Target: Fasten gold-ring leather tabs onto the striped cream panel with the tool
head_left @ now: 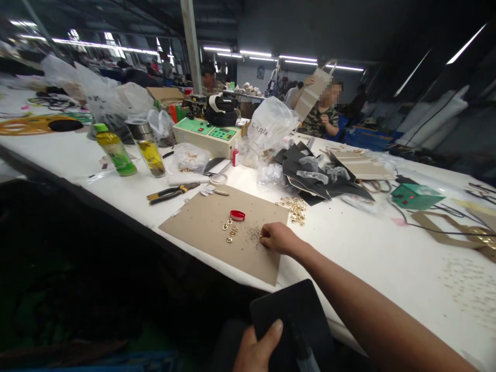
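My left hand (258, 349) is at the bottom edge, thumb pressed on a black flat leather piece (290, 318) that it holds below the table edge. My right hand (278, 238) reaches across onto a brown cardboard sheet (209, 227), fingers curled in a pinch over a scatter of tiny dark specks (253, 235); what it pinches is too small to name. Several small gold rings (229, 231) and a red cap (237, 215) lie on the cardboard just left of that hand.
A pile of gold buckles (295, 207), pliers (170, 192), two drink bottles (116, 150), a green-topped machine (207, 136), plastic bags (271, 124) and black leather pieces (310, 175) crowd the white table (368, 248). A person (323, 111) sits at the far side.
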A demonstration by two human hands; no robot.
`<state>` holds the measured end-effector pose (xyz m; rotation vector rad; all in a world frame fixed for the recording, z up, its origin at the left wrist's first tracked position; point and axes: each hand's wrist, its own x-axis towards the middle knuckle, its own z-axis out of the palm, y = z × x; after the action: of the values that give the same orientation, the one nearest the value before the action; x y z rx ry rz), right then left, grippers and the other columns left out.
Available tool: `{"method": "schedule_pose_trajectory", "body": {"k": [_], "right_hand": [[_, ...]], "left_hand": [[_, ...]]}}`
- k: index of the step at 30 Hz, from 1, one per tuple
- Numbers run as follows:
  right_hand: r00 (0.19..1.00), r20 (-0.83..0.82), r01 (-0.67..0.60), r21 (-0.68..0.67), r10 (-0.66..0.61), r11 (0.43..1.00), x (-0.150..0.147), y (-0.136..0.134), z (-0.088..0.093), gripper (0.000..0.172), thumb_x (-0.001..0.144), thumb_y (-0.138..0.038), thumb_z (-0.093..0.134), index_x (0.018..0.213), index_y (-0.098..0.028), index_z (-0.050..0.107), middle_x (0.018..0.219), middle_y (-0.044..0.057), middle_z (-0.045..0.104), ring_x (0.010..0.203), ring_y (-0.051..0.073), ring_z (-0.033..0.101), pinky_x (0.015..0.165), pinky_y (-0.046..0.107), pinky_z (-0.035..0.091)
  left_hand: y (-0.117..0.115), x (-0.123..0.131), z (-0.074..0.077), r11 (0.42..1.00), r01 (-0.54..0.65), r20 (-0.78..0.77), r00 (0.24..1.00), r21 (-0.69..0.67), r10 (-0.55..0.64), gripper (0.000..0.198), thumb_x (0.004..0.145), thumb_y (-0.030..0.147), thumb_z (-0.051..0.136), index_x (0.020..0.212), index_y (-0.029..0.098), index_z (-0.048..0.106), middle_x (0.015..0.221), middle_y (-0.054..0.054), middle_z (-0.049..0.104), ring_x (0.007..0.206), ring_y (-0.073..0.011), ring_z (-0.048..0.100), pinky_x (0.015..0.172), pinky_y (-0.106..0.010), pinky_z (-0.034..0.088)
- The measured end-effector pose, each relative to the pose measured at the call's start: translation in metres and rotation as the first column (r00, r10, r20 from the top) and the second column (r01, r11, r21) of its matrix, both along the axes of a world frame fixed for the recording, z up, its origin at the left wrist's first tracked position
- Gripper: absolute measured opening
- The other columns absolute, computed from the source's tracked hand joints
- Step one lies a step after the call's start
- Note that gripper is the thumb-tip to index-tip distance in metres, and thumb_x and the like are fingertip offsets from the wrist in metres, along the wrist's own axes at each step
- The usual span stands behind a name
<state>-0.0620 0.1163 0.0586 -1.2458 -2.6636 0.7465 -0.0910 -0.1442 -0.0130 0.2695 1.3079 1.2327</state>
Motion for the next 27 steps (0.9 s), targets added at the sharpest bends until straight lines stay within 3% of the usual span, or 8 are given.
{"method": "schedule_pose_trajectory", "body": {"k": [4,7,12,15,18,27], "right_hand": [[0.986,-0.152,0.057,-0.030,-0.061,0.998,0.022,-0.019,0.019,0.009,0.081,-0.012,0.071,0.079,-0.020,0.074,0.078,0.003,0.076,0.074,0.018,0.070,0.069,0.027,0.047],[0.937,-0.313,0.124,-0.124,-0.157,0.985,0.067,-0.052,0.033,0.010,0.093,-0.022,0.063,0.094,-0.019,0.072,0.085,0.003,0.079,0.077,0.017,0.075,0.072,0.026,0.054],[0.683,-0.581,0.275,-0.358,-0.443,0.892,0.152,-0.137,0.034,0.020,0.089,-0.040,0.074,0.092,-0.021,0.074,0.080,0.003,0.078,0.075,0.021,0.074,0.071,0.031,0.056],[0.683,-0.591,0.347,-0.254,-0.429,0.903,0.180,-0.180,0.020,0.011,0.089,-0.034,0.076,0.085,-0.024,0.077,0.084,0.003,0.077,0.079,0.020,0.071,0.074,0.031,0.054],[0.687,-0.626,0.371,-0.133,-0.368,0.919,0.194,-0.203,0.006,0.007,0.091,-0.028,0.076,0.085,-0.025,0.078,0.085,0.001,0.076,0.080,0.019,0.070,0.077,0.031,0.054],[0.684,-0.687,0.395,0.066,-0.246,0.916,0.222,-0.216,0.005,0.010,0.094,-0.015,0.072,0.090,-0.023,0.077,0.086,0.002,0.076,0.079,0.017,0.071,0.074,0.030,0.055]], "left_hand": [[-0.001,0.003,0.014,0.999,0.008,0.044,0.999,0.036,-0.010,0.073,0.067,0.068,0.087,0.111,0.011,0.080,0.106,-0.018,0.083,0.110,-0.0424,0.076,0.108,-0.053,0.053],[-0.001,0.010,0.030,0.995,-0.031,0.167,0.986,0.090,0.015,0.066,0.072,0.060,0.088,0.115,0.011,0.079,0.112,-0.018,0.082,0.111,-0.0411,0.076,0.106,-0.053,0.055],[0.004,0.024,0.047,0.992,-0.044,0.216,0.976,0.121,0.017,0.056,0.081,0.048,0.085,0.123,0.013,0.077,0.115,-0.015,0.082,0.111,-0.0356,0.077,0.109,-0.049,0.055],[0.006,0.036,0.050,0.990,0.011,0.171,0.985,0.141,-0.035,0.055,0.084,0.048,0.083,0.125,0.012,0.076,0.118,-0.015,0.081,0.113,-0.0353,0.076,0.110,-0.049,0.054],[0.006,0.050,0.051,0.984,0.067,0.075,0.994,0.164,-0.080,0.056,0.086,0.049,0.081,0.127,0.013,0.075,0.121,-0.015,0.080,0.116,-0.0347,0.075,0.111,-0.047,0.054],[0.001,0.084,0.065,0.950,0.214,-0.212,0.963,0.227,-0.167,0.052,0.092,0.053,0.074,0.128,0.016,0.076,0.124,-0.009,0.080,0.114,-0.0315,0.075,0.106,-0.040,0.058]]}}
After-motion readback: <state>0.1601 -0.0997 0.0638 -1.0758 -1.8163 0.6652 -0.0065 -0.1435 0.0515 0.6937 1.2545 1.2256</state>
